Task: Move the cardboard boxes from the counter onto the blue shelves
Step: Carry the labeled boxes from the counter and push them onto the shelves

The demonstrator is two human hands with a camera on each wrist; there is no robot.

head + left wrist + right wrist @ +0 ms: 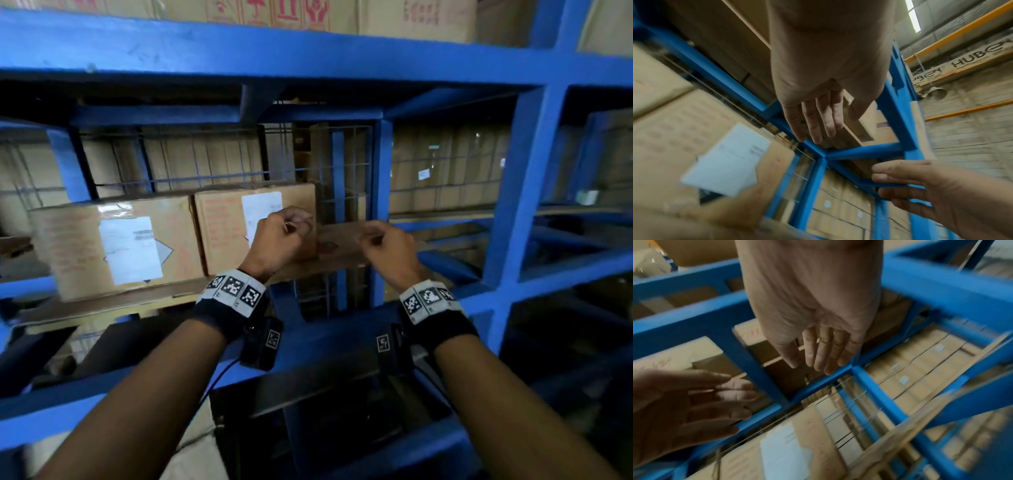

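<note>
Wrist views motion-blurred; printing on box faces unreadable. Two brown cardboard boxes with white paper labels sit side by side on a cardboard-lined level of the blue painted metal shelves (520, 192): left box (116, 246), right box (236, 226). Left hand (279, 236) just in front of right box, right hand (385, 248) beside it; both empty, fingers loosely relaxed. Wire mesh (346, 164) behind.

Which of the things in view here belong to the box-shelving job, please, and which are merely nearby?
Job: two labelled cardboard boxes on the blue shelf; left hand and right hand, both empty.
Nearby: boxes behind the wire mesh; boxes on the upper shelf.
</note>
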